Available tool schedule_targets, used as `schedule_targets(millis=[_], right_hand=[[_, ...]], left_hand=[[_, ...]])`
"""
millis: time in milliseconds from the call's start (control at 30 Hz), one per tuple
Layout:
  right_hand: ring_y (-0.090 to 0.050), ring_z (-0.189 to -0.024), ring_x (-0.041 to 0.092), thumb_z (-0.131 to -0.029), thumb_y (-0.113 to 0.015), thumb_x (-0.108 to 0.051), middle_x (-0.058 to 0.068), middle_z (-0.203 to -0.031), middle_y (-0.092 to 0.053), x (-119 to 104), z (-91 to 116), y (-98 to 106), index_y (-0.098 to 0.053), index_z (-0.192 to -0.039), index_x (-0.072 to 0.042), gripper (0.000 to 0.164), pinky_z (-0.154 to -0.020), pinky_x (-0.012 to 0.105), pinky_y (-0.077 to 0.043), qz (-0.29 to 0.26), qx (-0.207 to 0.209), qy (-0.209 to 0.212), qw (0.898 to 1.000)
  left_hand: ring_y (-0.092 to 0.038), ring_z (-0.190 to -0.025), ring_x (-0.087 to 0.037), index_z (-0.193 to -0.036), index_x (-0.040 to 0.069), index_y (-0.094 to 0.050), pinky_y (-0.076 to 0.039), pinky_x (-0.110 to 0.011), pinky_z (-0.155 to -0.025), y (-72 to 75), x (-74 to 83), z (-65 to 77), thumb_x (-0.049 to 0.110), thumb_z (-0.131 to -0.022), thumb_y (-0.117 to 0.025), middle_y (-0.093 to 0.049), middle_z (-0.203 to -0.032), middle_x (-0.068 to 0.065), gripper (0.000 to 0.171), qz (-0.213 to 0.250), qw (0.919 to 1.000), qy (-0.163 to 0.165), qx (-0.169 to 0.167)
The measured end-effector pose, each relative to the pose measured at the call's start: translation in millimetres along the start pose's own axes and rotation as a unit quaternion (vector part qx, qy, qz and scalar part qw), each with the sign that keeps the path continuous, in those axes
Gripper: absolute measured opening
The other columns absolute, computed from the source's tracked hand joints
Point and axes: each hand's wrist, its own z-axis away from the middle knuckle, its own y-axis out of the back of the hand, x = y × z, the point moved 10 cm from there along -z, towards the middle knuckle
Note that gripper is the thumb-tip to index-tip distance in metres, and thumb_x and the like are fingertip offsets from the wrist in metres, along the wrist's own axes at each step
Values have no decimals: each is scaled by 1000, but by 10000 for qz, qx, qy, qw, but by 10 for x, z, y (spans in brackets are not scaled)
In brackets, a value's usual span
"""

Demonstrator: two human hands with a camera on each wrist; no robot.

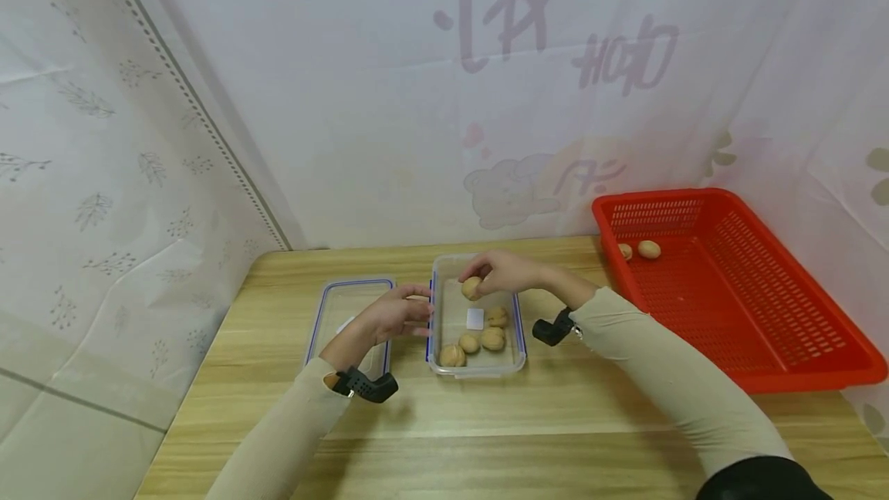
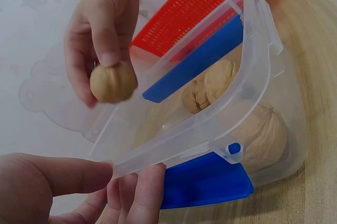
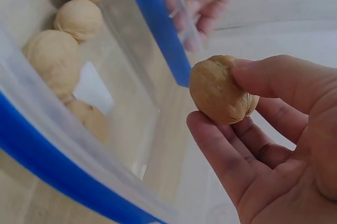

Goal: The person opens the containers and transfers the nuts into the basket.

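Observation:
My right hand (image 1: 510, 271) pinches a walnut (image 3: 218, 90) between thumb and fingers, above the far part of a clear plastic box (image 1: 436, 365) with blue latches. Inside the box, several walnuts (image 1: 492, 339) lie toward the near and right side, around a small white square (image 1: 475, 319). At the box's left side is my left hand (image 1: 397, 312), its fingers loosely extended. In the left wrist view its fingertips (image 2: 151, 176) touch the blue latch (image 2: 205, 182) from outside, with the thumb by the rim.
A clear lid (image 1: 321, 316) with a blue seal lies left of the box, partly under my left hand. On the right, a red plastic basket (image 1: 729, 315) stands with two walnuts (image 1: 649, 249) at its far left end. Patterned curtains (image 1: 389, 99) hang behind the wooden table (image 1: 444, 454).

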Motion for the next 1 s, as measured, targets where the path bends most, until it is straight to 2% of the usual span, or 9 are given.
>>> schedule_targets(millis=[167, 333, 500, 633, 800, 933, 1000], right_hand=[[-65, -110, 24, -93, -70, -5, 12, -120, -69, 40, 114, 208, -65, -129, 3, 37, -91, 33, -58, -381, 309, -66, 9988], [-66, -111, 26, -93, -72, -7, 12, -119, -70, 56, 230, 439, -67, -128, 0, 36, -89, 33, -58, -230, 698, -32, 9973], [-63, -113, 27, -94, -73, -12, 12, -122, -69, 101, 371, 643, -67, -129, -2, 36, -94, 36, -57, -152, 922, -92, 9956], [-61, -116, 27, -96, -73, -19, 11, -124, -68, 182, 527, 808, -66, -132, -5, 40, -98, 42, -55, -271, 1083, -366, 9931], [-57, -125, 28, -93, -77, -31, 7, -132, -66, 290, 774, 1068, -66, -134, -13, 46, -105, 49, -50, -204, 1472, -669, 9866], [-58, -126, 28, -96, -74, -27, 9, -135, -64, 375, 976, 1235, -64, -136, -13, 44, -112, 53, -44, -316, 1750, -748, 9812], [-61, -122, 26, -97, -72, -23, 10, -133, -65, 421, 1074, 1304, -64, -137, -11, 42, -111, 48, -45, -369, 1927, -745, 9777]], left_hand=[[-57, -84, -16, -143, -7, -39, -64, -34, -80, 10, -14, -3, -4, -101, -53, -54, -93, -7, 45, -5, 10000, 12, 5], [-56, -84, -16, -143, -7, -39, -64, -33, -80, 7, -7, -2, -4, -101, -53, -53, -94, -8, 44, -20, 10000, -21, -11], [-57, -84, -16, -143, -8, -38, -64, -34, -79, -9, 11, -5, -4, -101, -53, -54, -95, -8, 45, -8, 10000, -57, -34], [-57, -84, -16, -144, -7, -38, -64, -34, -80, -8, 2, -9, -4, -101, -53, -54, -94, -7, 45, 18, 10000, -36, -48], [-57, -84, -16, -144, -8, -37, -64, -34, -79, -8, 2, -3, -4, -101, -53, -54, -93, -7, 45, -11, 10000, -53, -66], [-58, -84, -15, -143, -8, -38, -64, -34, -79, -5, 3, 0, -4, -101, -53, -55, -93, -7, 45, -3, 10000, -59, -62], [-58, -84, -15, -144, -8, -38, -64, -34, -79, 0, -1, 0, -3, -102, -53, -55, -93, -7, 45, -10, 10000, -56, -63]])
